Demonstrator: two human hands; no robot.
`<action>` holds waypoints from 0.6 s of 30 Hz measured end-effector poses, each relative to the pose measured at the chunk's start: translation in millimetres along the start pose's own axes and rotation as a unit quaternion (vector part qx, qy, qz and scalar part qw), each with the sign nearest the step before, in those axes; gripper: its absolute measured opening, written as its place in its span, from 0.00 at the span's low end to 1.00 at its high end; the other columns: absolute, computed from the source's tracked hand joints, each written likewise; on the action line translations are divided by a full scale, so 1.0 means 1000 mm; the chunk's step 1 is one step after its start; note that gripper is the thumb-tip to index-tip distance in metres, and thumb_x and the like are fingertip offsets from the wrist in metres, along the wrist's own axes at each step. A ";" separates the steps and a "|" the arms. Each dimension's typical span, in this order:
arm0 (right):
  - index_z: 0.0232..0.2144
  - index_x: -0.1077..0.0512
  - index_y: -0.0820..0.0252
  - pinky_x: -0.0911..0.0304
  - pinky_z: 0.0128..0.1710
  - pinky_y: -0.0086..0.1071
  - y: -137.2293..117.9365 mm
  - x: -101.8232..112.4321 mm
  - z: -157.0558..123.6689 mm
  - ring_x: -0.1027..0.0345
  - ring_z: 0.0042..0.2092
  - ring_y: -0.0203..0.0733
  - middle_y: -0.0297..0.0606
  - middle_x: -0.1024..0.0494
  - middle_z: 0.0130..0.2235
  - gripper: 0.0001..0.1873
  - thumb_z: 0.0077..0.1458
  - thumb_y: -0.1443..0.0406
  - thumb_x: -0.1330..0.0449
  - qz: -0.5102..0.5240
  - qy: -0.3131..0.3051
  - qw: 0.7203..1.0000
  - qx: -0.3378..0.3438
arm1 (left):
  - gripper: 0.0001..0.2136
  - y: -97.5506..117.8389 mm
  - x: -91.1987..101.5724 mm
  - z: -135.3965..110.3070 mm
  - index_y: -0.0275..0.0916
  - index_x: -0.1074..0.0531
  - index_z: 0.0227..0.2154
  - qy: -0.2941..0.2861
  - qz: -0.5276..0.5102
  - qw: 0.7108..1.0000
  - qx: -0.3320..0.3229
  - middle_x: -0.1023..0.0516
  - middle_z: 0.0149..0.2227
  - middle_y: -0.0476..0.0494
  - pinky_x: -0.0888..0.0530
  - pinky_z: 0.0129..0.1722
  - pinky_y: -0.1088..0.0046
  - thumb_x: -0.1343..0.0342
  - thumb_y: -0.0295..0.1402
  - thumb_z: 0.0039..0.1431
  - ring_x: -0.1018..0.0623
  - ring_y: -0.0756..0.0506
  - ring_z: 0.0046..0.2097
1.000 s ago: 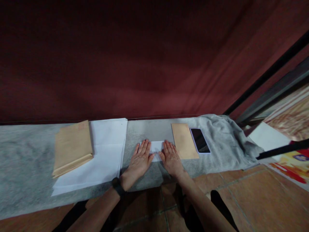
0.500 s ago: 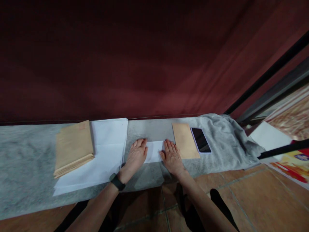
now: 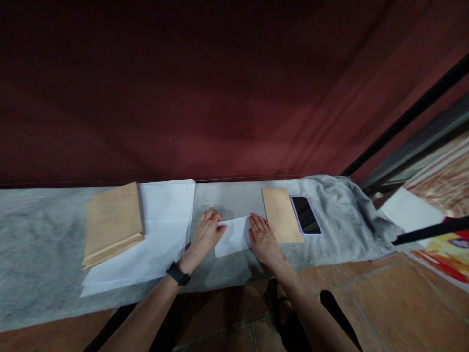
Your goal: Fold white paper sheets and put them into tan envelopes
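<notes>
A folded white paper (image 3: pixel 233 236) lies on the grey cloth (image 3: pixel 40 244) in front of me. My left hand (image 3: pixel 205 235), with a black watch (image 3: pixel 178 274) on its wrist, has its fingers curled over the paper's left edge and holds it. The paper's near left part looks slightly raised. My right hand (image 3: pixel 264 240) lies flat with fingers stretched out, pressing the paper's right edge. A single brown envelope (image 3: pixel 281 215) rests just right of that hand.
A dark phone (image 3: pixel 305 214) lies next to the single envelope. To the left sit a stack of brown envelopes (image 3: pixel 112 222) and white sheets (image 3: pixel 164 220). A maroon curtain (image 3: pixel 220 98) hangs behind. Tiled floor (image 3: pixel 384 303) is below, and black bars (image 3: pixel 421 233) stand at the right.
My left hand slid from the paper's middle to its left edge and curled its fingers there. More of the paper shows, its near edge swung toward me. My right hand stayed flat.
</notes>
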State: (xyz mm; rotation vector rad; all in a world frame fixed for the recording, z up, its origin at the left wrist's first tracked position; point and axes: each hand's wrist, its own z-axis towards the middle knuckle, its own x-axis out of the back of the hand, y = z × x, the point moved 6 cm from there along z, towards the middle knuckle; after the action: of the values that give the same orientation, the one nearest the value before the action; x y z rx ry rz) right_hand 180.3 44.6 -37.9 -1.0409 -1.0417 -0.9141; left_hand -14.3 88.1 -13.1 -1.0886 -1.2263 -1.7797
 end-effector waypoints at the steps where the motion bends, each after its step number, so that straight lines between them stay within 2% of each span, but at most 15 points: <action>1: 0.67 0.40 0.66 0.48 0.68 0.47 0.002 0.000 0.001 0.45 0.69 0.47 0.46 0.39 0.68 0.27 0.68 0.68 0.57 0.002 -0.006 1.000 0.010 | 0.02 0.000 0.000 0.000 0.41 0.30 0.32 -0.003 -0.006 1.000 -0.001 0.26 0.39 0.42 0.27 0.47 0.61 0.43 0.29 0.57 0.26 0.39 0.45; 9: 0.65 0.37 0.64 0.46 0.68 0.42 0.012 0.006 0.004 0.44 0.68 0.42 0.43 0.36 0.67 0.35 0.56 0.78 0.54 0.024 -0.038 0.998 0.050 | 0.06 0.002 -0.003 -0.004 0.42 0.32 0.35 -0.033 -0.010 0.999 0.008 0.23 0.36 0.44 0.27 0.46 0.62 0.42 0.27 0.56 0.23 0.40 0.43; 12: 0.65 0.37 0.65 0.47 0.68 0.41 0.011 0.007 0.004 0.45 0.68 0.43 0.42 0.37 0.68 0.35 0.55 0.78 0.54 0.026 -0.047 0.997 0.051 | 0.07 0.005 -0.003 -0.006 0.41 0.31 0.36 -0.043 -0.008 0.999 0.017 0.22 0.37 0.43 0.27 0.46 0.62 0.39 0.29 0.56 0.22 0.39 0.44; 18: 0.65 0.37 0.65 0.46 0.67 0.42 0.010 0.007 0.005 0.45 0.68 0.42 0.44 0.36 0.67 0.33 0.58 0.77 0.54 0.027 -0.043 0.997 0.056 | 0.07 0.010 -0.001 -0.009 0.41 0.31 0.27 -0.068 -0.007 0.997 0.036 0.23 0.36 0.42 0.27 0.46 0.61 0.37 0.31 0.54 0.23 0.39 0.44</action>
State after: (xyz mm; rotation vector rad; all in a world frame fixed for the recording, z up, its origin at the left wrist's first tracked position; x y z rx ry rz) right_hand 190.5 51.6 -32.8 -1.0175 -1.1182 -0.7638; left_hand -7.2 76.7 -12.3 -1.1774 -1.3717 -1.6812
